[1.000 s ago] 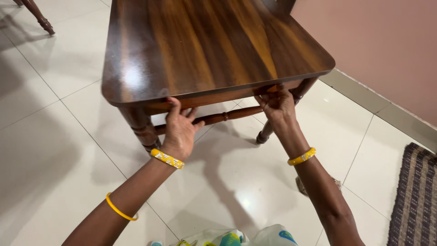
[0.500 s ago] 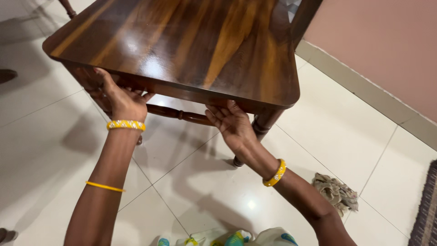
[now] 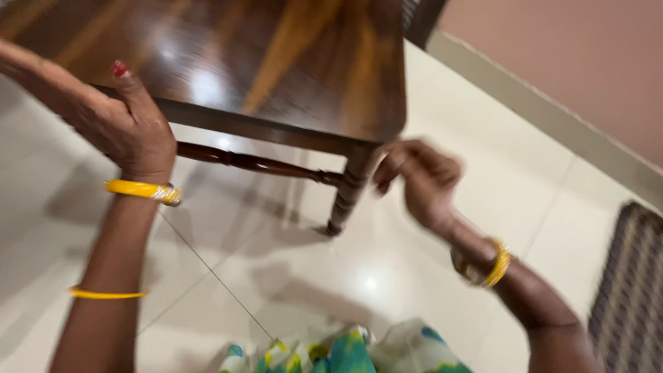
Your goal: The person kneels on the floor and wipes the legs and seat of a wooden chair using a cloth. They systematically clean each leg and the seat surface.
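Observation:
A dark polished wooden chair (image 3: 276, 76) stands on the tiled floor, its seat filling the upper left. My left hand (image 3: 128, 128) grips the seat's front edge at the left, thumb up against the rim and fingers underneath. My right hand (image 3: 421, 179) is blurred and hovers just right of the turned front leg (image 3: 349, 190), fingers loosely curled, holding nothing and apart from the wood. A turned stretcher (image 3: 248, 162) runs between the legs below the seat. Both wrists wear yellow bangles.
A pink wall (image 3: 587, 62) with a pale baseboard runs along the right. A dark striped rug (image 3: 632, 276) lies at the right edge. Glossy white floor tiles (image 3: 483, 186) surround the chair. My green, blue and white clothing (image 3: 345, 349) shows at the bottom.
The chair has swung left and closer in the view. My right hand has come off the seat's underside and moved out past the front leg. My left hand still holds the seat edge.

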